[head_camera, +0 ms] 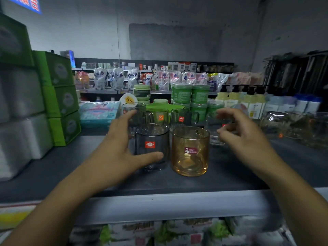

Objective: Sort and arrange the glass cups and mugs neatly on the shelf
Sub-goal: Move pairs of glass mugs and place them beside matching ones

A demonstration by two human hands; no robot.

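Observation:
A grey glass mug with a red label stands at the front of the dark shelf, and an amber glass mug stands right beside it. Behind them are a clear mug, a greenish cup and a ribbed dark mug. A small clear glass stands further right. My left hand curves around the grey mug's left side, thumb across its lower front, fingers spread. My right hand hovers by the small clear glass with its fingers loosely bent and apart, holding nothing.
Green boxes and wrapped white packs are stacked on the left. A tissue pack, green jars and pump bottles stand behind the mugs. More glassware sits blurred at the right.

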